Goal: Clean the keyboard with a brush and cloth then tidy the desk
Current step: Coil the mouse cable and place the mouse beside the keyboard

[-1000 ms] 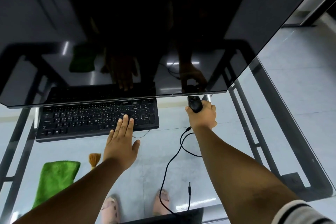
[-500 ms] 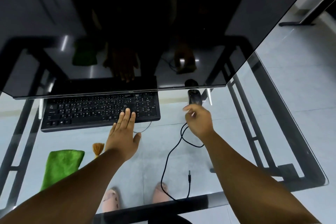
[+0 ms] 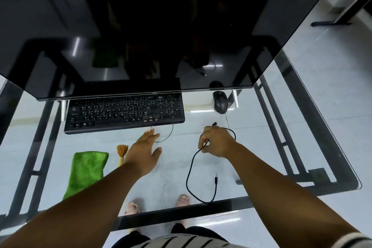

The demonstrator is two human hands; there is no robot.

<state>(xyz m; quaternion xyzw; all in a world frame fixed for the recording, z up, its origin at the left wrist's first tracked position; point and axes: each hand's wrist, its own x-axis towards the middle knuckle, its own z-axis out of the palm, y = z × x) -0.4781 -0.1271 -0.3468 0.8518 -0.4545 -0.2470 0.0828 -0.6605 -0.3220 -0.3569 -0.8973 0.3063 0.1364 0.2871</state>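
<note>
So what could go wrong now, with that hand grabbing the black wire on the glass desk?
1. The right hand pinches the loose black cable; a hard tug might whip its free plug against the glass desk.
2. The cable's loop lies near the black computer mouse and its thin wire, so pulling could perhaps drag the mouse.

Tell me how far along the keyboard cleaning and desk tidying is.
Looks done: the green cloth and wooden-handled brush lie set down on the glass desk; the black keyboard and black mouse sit under the monitor's edge. In hand: the right hand grips the loose black cable; the left hand is open. Left: stowing the cable, cloth and brush.
</note>
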